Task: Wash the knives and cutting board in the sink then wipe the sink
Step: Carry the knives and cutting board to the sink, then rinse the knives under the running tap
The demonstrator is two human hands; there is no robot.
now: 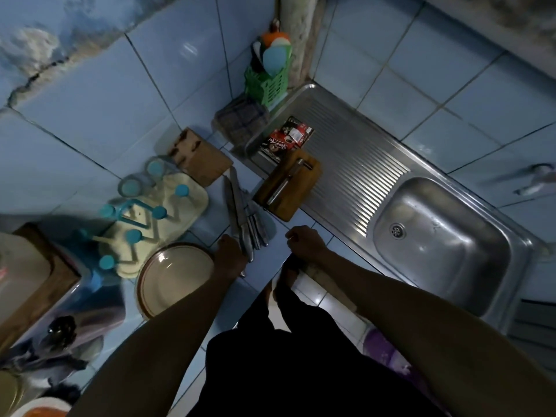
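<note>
- While the left hand (230,254) gripped the handles of the knives (245,216) near the counter's front edge, the blades fanned out across the blue tiled counter (210,224) toward the wall.
- The right hand (305,242) hovered just beside them with its fingers curled and nothing in its grasp, over the counter edge next to the sink's drainboard.
- A wooden cutting board (287,185) lay beyond the right hand, straddling the counter and the ribbed drainboard (355,176), with one more metal-handled knife (285,182) resting diagonally on top of it.
- A red-and-black sachet pack (287,138) sat on the drainboard just behind the board.
- The steel sink (439,245) stood to the right, its basin holding only the drain (397,231); a tap (535,179) showed blurred on the wall above it.
- A wooden knife block (200,156) stood on the counter behind the knives, close to the wall.
- A folded checked cloth (240,121) lay in the corner, with a green utensil caddy (266,82) behind it.
- A cream cup rack with blue-tipped pegs (150,218) stood left of the knives, two upturned glasses (141,179) at its far end.
- A round brown-rimmed plate (174,278) lay just beside the left wrist.
</note>
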